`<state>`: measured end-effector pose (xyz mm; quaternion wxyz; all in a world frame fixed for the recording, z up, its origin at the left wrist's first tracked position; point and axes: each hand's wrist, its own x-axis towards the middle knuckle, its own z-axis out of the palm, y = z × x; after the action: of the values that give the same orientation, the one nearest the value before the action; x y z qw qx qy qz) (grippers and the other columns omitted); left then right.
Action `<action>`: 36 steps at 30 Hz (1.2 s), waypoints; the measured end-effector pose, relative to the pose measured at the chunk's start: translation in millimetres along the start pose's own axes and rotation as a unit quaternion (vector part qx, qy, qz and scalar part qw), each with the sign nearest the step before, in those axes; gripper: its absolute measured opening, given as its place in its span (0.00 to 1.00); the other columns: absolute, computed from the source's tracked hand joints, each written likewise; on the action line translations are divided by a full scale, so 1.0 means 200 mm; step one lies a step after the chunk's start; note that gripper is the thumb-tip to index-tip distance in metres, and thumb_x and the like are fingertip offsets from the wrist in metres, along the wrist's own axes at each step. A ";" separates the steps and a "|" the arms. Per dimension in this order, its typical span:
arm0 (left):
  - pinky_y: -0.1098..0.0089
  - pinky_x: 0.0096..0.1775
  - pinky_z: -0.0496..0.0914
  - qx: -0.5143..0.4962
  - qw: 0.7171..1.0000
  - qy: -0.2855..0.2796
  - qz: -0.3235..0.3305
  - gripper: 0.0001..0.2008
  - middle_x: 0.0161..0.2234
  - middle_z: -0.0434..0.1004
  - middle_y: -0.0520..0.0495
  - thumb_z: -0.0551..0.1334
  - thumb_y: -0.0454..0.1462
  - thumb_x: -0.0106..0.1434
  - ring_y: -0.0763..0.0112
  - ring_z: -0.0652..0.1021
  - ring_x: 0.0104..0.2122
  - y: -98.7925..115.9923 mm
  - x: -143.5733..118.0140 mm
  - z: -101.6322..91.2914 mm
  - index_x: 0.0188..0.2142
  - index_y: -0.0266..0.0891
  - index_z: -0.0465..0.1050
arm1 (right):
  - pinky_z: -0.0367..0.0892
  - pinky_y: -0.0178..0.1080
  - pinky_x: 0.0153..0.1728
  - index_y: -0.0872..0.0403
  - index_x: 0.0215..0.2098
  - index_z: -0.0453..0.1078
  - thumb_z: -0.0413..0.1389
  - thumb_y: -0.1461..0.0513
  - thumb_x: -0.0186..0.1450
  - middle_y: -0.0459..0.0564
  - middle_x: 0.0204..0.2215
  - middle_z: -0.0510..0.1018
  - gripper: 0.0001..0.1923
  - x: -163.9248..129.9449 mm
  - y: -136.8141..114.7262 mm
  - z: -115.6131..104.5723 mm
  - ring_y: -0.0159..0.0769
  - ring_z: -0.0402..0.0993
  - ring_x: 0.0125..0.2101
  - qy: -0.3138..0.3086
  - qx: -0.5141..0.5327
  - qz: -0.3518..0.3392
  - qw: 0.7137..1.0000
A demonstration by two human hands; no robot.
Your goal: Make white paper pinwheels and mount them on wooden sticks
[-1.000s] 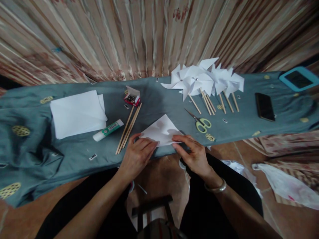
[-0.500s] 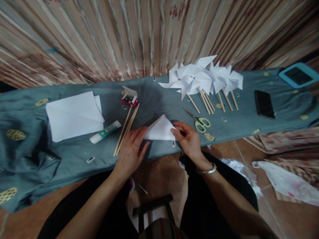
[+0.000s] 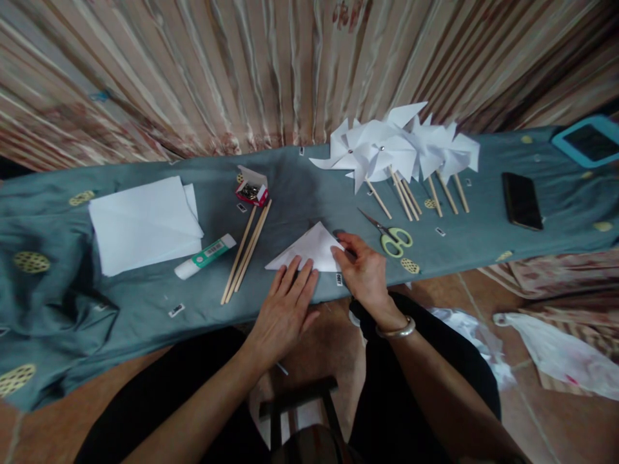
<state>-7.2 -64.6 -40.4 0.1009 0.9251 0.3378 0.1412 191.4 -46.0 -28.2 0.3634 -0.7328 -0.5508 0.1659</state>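
Note:
A white sheet folded into a triangle [image 3: 309, 250] lies near the front edge of a table covered in grey-blue cloth [image 3: 72, 303]. My left hand [image 3: 287, 306] lies flat with fingers spread on the triangle's lower edge. My right hand [image 3: 362, 267] pinches the triangle's right corner. Green-handled scissors [image 3: 394, 237] lie just right of my right hand. Three wooden sticks [image 3: 246, 248] lie to the left of the paper.
A stack of white sheets [image 3: 142, 222] and a glue stick [image 3: 206, 256] lie at the left. A small red box of pins [image 3: 251, 188] stands behind the sticks. Several finished paper pinwheels [image 3: 391, 151] lie at the back right, beside a black phone [image 3: 521, 200] and a blue-framed tablet [image 3: 587, 140].
The sheet went from an open square to a folded triangle. My left hand slid right along the lower edge and now lies flat on it; my right hand stays at the right corner.

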 end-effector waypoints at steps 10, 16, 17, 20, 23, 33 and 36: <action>0.41 0.64 0.57 0.025 1.000 -0.008 -0.002 0.36 0.67 0.56 0.29 0.63 0.42 0.65 0.41 0.55 0.68 0.01 0.02 -0.01 0.66 0.27 0.53 | 0.72 0.48 0.45 0.56 0.55 0.70 0.52 0.56 0.68 0.56 0.38 0.82 0.20 -0.01 0.01 0.00 0.47 0.77 0.40 -0.002 -0.090 -0.084 0.992; 0.41 0.64 0.55 0.027 0.999 -0.020 -0.009 0.35 0.67 0.57 0.29 0.62 0.43 0.65 0.41 0.56 0.68 0.01 0.03 -0.02 0.65 0.27 0.54 | 0.71 0.48 0.45 0.57 0.55 0.69 0.52 0.56 0.69 0.57 0.38 0.82 0.20 0.00 0.01 0.01 0.47 0.76 0.40 -0.009 -0.087 -0.087 0.992; 0.41 0.64 0.55 0.031 0.999 -0.020 -0.009 0.35 0.67 0.57 0.29 0.62 0.43 0.65 0.40 0.56 0.67 0.01 0.03 -0.02 0.65 0.26 0.54 | 0.71 0.48 0.45 0.57 0.55 0.69 0.52 0.57 0.69 0.56 0.38 0.82 0.20 0.00 0.01 0.01 0.47 0.76 0.40 -0.007 -0.086 -0.087 0.992; 0.41 0.64 0.55 0.043 0.999 -0.018 -0.006 0.36 0.67 0.57 0.28 0.63 0.45 0.64 0.39 0.57 0.67 0.01 0.03 -0.01 0.65 0.26 0.55 | 0.71 0.46 0.45 0.56 0.55 0.69 0.52 0.57 0.69 0.56 0.38 0.82 0.19 0.00 0.02 0.02 0.45 0.76 0.40 0.000 -0.082 -0.092 0.992; 0.41 0.64 0.56 0.048 0.999 -0.023 -0.008 0.36 0.67 0.57 0.29 0.62 0.45 0.65 0.40 0.57 0.67 0.01 0.03 -0.01 0.65 0.26 0.55 | 0.72 0.46 0.43 0.56 0.54 0.69 0.51 0.56 0.69 0.55 0.37 0.82 0.19 0.01 0.03 0.03 0.45 0.77 0.38 0.011 -0.076 -0.102 0.992; 0.40 0.64 0.55 0.053 0.998 -0.029 -0.013 0.34 0.67 0.57 0.29 0.60 0.45 0.66 0.39 0.56 0.67 0.00 0.04 -0.02 0.65 0.26 0.56 | 0.74 0.48 0.43 0.57 0.54 0.69 0.52 0.57 0.69 0.55 0.38 0.82 0.19 0.02 0.05 0.05 0.44 0.78 0.37 0.012 -0.052 -0.095 0.994; 0.40 0.64 0.54 0.056 0.998 -0.033 -0.016 0.35 0.67 0.56 0.30 0.60 0.45 0.66 0.40 0.56 0.67 0.01 0.05 -0.02 0.65 0.26 0.55 | 0.74 0.47 0.42 0.57 0.55 0.69 0.52 0.58 0.69 0.55 0.38 0.82 0.19 0.02 0.05 0.05 0.43 0.78 0.36 0.008 -0.043 -0.085 0.995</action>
<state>-1.0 -58.9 -33.9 0.0626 0.9277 0.3568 0.0903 193.2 -39.9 -40.9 0.3490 -0.6996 -0.6145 0.1050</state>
